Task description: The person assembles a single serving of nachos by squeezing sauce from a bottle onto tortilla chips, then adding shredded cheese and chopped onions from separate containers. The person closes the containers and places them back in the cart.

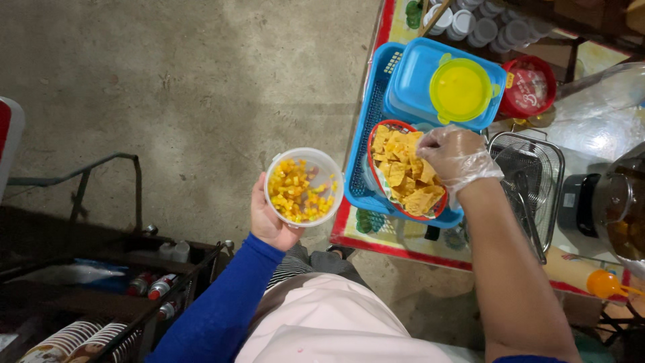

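Pale pink cloth of the person's apron (pixel 322 323) fills the bottom of the view, closest of all, with a bright blue sleeve (pixel 222 302) running up from it on the left side. Beyond lies the grey concrete floor (pixel 201 81), and to the right a table under a patterned plastic cover with a red border (pixel 403 245). On that table sits a blue slotted plastic crate (pixel 363 171), holding a blue lidded plastic box (pixel 416 77) topped by a round yellow-green lid (pixel 460 89), and nearer the person a red-rimmed round basket of golden fried chips (pixel 403 171). Just right of the crate stands a wire-mesh frying basket (pixel 537 175), then a dark cooking pot (pixel 618 202) at the frame's edge. The right hand (pixel 457 154), covered in a thin clear plastic glove, hovers over the chips with fingers curled down and pinched together on a chip or two. The left hand (pixel 269 218), bare, is cupped under a round clear plastic bowl of yellow diced pieces (pixel 304 187), holding it off the table, over the floor, just left of the crate. An orange-capped squeeze bottle (pixel 605 282) lies at the table's near right.
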